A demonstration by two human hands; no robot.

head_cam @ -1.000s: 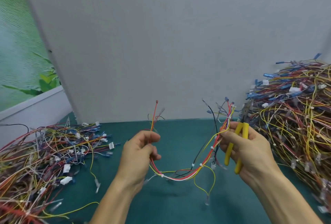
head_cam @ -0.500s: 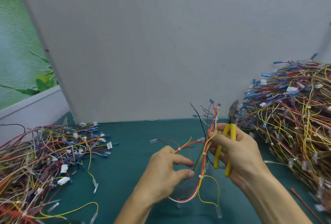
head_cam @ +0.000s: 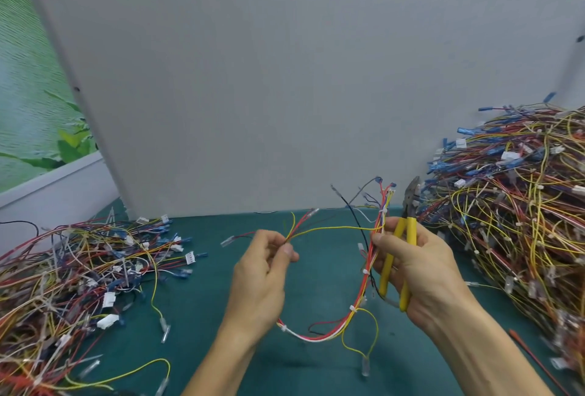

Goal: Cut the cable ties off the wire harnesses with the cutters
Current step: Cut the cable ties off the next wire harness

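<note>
The left hand (head_cam: 262,272) has moved left, its grip pinching loose wire ends. This spreads the harness (head_cam: 356,303) above the worktop (head_cam: 316,373). The right hand (head_cam: 421,272) still grasps cutters (head_cam: 411,231) and harness.

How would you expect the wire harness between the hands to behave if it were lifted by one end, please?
Probably floppy: the harness sags in a deep loop between the left hand and the right hand. Likely light, since a pinch carries it. Loose branch wires may snag.
</note>
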